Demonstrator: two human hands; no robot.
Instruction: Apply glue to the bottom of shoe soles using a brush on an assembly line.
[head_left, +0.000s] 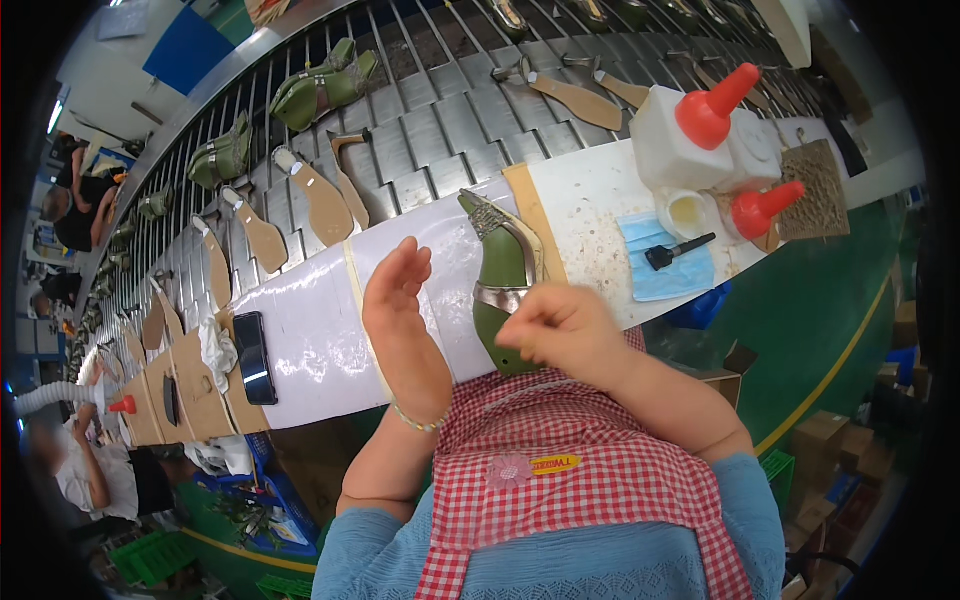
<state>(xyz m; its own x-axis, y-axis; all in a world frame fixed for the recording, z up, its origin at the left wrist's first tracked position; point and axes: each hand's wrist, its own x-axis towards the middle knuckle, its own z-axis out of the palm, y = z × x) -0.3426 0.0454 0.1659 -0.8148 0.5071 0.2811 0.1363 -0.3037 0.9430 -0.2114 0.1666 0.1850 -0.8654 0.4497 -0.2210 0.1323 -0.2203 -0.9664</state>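
A green shoe last (501, 262) with a silver strap around it lies on the pale work surface in front of me, its lower end close against my checked apron. Over that end is my right hand (572, 338), its fingers curled into a pinch and slightly blurred. Whatever is between those fingertips is too small or hidden to name. My left hand (405, 325) is raised to the left of the last, apart from it, with fingers stretched and lightly cupped, holding nothing.
Beyond the work surface runs a slatted metal conveyor (435, 130) with tan soles (318, 203) and green lasts (318, 92). At right stand white bottles (672, 145) with red nozzles, a small cup (687, 212) and a brush (680, 250) on a blue mask (655, 284). A phone (254, 358) lies left.
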